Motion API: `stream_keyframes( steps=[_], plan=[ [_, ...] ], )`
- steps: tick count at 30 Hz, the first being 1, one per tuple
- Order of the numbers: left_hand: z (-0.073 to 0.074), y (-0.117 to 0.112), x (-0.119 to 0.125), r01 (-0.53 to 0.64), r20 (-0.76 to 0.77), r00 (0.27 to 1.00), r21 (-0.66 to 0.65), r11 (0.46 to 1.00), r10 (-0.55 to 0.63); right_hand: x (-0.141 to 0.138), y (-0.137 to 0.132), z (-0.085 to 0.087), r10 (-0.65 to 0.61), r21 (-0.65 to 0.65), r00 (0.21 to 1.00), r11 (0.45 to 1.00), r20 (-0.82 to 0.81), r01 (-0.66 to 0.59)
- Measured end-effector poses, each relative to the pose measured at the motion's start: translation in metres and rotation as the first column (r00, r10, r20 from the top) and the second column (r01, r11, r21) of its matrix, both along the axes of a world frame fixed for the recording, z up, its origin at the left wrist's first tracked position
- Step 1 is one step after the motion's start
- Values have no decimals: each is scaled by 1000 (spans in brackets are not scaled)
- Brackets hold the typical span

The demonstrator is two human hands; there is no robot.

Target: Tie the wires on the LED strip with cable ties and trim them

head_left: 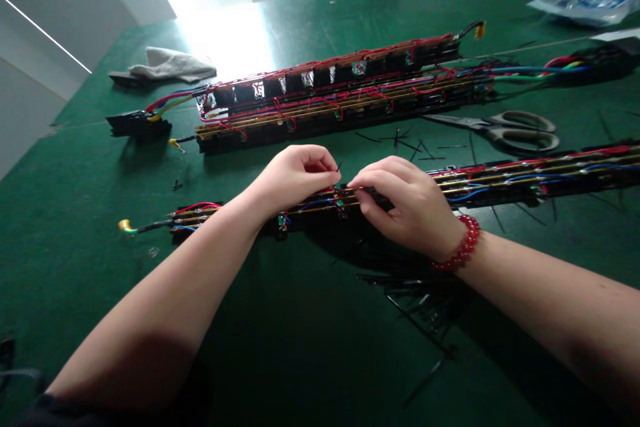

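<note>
A long black wiring assembly (480,180) with brass-coloured rods, red and blue wires and small green circuit boards lies across the table before me. Over its middle, my left hand (300,177) pinches a thin black cable tie (340,165), whose dark tip pokes up past the fingertips. My right hand (405,203), wearing a red bead bracelet (463,247), is closed at the rods just to the right. What its fingertips grip, if anything, is hidden. Between the hands a small green circuit board (341,203) shows on the assembly.
Two similar wired assemblies (330,107) lie farther back. Scissors (510,130) rest behind the right hand, near cut black strips. More black cable ties (425,300) lie in front on the green table (280,320). A grey cloth (173,65) and plastic bags (590,0) are at the back.
</note>
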State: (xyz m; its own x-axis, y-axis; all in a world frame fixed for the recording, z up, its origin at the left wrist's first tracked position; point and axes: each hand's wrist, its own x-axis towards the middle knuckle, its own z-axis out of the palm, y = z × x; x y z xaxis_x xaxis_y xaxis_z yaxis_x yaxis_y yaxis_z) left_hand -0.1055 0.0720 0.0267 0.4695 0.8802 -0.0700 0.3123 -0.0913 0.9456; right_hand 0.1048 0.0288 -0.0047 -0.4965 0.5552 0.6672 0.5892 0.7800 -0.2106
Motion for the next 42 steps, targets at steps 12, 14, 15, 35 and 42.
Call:
stream_keyframes(
  steps=[12, 14, 15, 35, 42],
  plan=[
    [0, 1, 1, 11, 60, 998, -13, 1000, -11, -1, 1, 1, 23, 55, 997, 998, 71, -27],
    [0, 1, 1, 20, 62, 998, -19, 1000, -18, -1, 1, 0, 24, 51, 996, 998, 86, -28],
    [0, 1, 1, 22, 61, 998, -24, 999, -20, -1, 1, 0, 28, 50, 996, 998, 90, -32],
    [-3, 1, 2, -41, -34, 999, -15, 999, 41, -3, 1, -1, 30, 43, 993, 998, 115, -36],
    [-3, 1, 3, -61, -15, 998, 6, 998, 61, -2, 0, 0, 30, 29, 993, 999, 111, -33]
  ],
)
